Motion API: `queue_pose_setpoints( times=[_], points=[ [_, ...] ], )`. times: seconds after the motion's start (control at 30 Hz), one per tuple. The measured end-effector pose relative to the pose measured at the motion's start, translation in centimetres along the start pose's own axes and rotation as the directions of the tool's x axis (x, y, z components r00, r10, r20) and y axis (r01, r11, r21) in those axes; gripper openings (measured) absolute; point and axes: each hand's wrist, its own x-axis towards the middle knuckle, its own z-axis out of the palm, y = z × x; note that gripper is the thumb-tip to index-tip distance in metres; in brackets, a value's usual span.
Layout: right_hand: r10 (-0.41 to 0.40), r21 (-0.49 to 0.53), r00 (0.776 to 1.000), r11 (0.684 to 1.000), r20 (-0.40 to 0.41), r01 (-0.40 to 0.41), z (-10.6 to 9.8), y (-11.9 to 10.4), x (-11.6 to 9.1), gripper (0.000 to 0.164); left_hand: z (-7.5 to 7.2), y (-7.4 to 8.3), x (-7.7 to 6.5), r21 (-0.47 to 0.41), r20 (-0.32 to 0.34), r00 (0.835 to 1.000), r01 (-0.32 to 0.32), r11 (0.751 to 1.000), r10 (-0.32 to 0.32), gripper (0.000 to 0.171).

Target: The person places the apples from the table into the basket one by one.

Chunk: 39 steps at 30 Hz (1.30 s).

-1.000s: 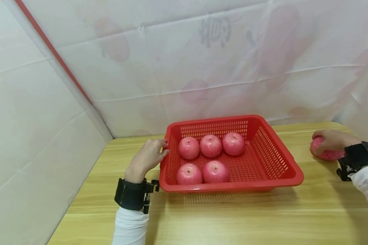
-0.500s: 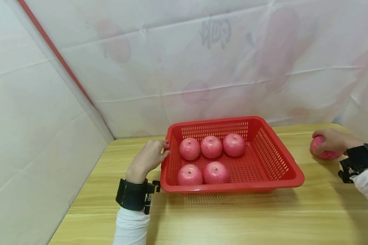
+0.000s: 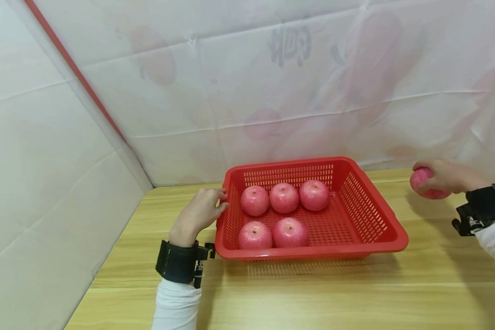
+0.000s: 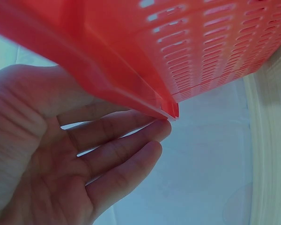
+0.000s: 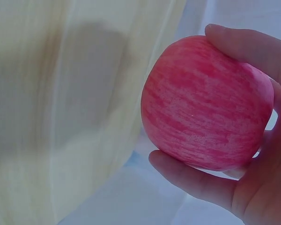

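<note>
My right hand [image 3: 449, 176] grips a pink-red apple [image 3: 426, 182], held just over the table at the far right. The right wrist view shows that apple [image 5: 208, 105] between thumb and fingers, its streaked side toward the camera. My left hand [image 3: 201, 210] rests against the left rim of a red plastic basket [image 3: 311, 252]. In the left wrist view, the fingers [image 4: 124, 176] lie nearly straight and loose along the rim, and the thumb tip is hidden behind it. Inside the basket, several apples sit in two rows, among them a front apple [image 3: 290, 232] and a back-right apple [image 3: 315, 195].
The basket's right part shows its bare slotted floor [image 3: 334, 227]. A wood-grain table [image 3: 297, 298] lies under everything. Pale printed sheets [image 3: 214, 91] hang close behind the table and at its sides. Black wrist straps [image 3: 177, 262] with small cameras sit on both wrists.
My right hand has raised the apple off the table and moved it slightly left and away from me. My left hand and the basket have stayed in place.
</note>
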Motion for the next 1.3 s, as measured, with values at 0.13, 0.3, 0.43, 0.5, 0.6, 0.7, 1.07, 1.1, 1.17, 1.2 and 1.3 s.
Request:
queue_pose_setpoints(
  times=[0.13,0.3,0.43,0.5,0.6,0.7,1.07,1.1,1.17,1.2,1.3],
  points=[
    [-0.016,0.015,1.0,1.0,-0.003,0.016,-0.4,-0.3,0.1,0.051,0.0,-0.1,0.0,-0.001,-0.003,1.0,-0.01,1.0,0.01,0.014],
    [-0.005,0.031,1.0,1.0,-0.003,0.005,-0.9,-0.9,0.1,0.051,-0.1,-0.1,0.1,0.005,-0.004,1.0,-0.022,1.0,0.022,0.016],
    [0.002,0.04,1.0,0.999,0.003,-0.002,-1.4,-1.6,-0.1,0.05,-0.2,0.0,0.0,0.006,-0.003,1.0,-0.016,1.0,0.016,0.015],
    [-0.004,0.03,1.0,1.0,-0.008,0.004,-1.6,-1.8,0.0,0.05,-0.1,0.0,0.0,0.007,-0.003,1.0,-0.016,1.0,0.016,0.015],
    [-0.006,0.005,0.999,1.0,-0.036,0.006,-1.7,-2.0,0.1,0.048,-0.1,0.0,0.0,0.011,-0.004,1.0,-0.017,1.0,0.017,0.016],
    [0.001,-0.011,0.999,1.0,-0.044,-0.002,-1.7,-2.1,0.1,0.048,-0.1,0.1,0.0,0.014,-0.002,1.0,-0.014,1.0,0.014,0.016],
    [0.02,-0.012,0.997,1.0,-0.074,-0.021,-2.3,-3.2,0.2,0.049,-0.1,0.0,0.0,0.012,0.003,1.0,-0.015,1.0,0.015,0.017],
    [0.024,-0.008,0.997,1.0,-0.073,-0.025,-2.4,-3.4,0.2,0.049,-0.2,0.1,0.0,0.012,0.002,1.0,-0.014,1.0,0.014,0.017],
    [0.027,0.005,0.997,1.0,-0.07,-0.026,-2.6,-3.7,0.1,0.05,-0.1,0.0,0.0,0.014,0.003,1.0,-0.013,1.0,0.013,0.017],
    [0.026,0.003,0.997,1.0,-0.072,-0.026,-2.7,-3.9,0.1,0.051,-0.1,0.0,0.0,0.013,0.003,1.0,-0.013,1.0,0.013,0.017],
    [0.032,0.004,0.997,0.999,-0.07,-0.032,-2.9,-4.5,0.0,0.051,0.0,0.0,0.1,0.017,0.003,1.0,-0.01,1.0,0.01,0.018]
  ],
)
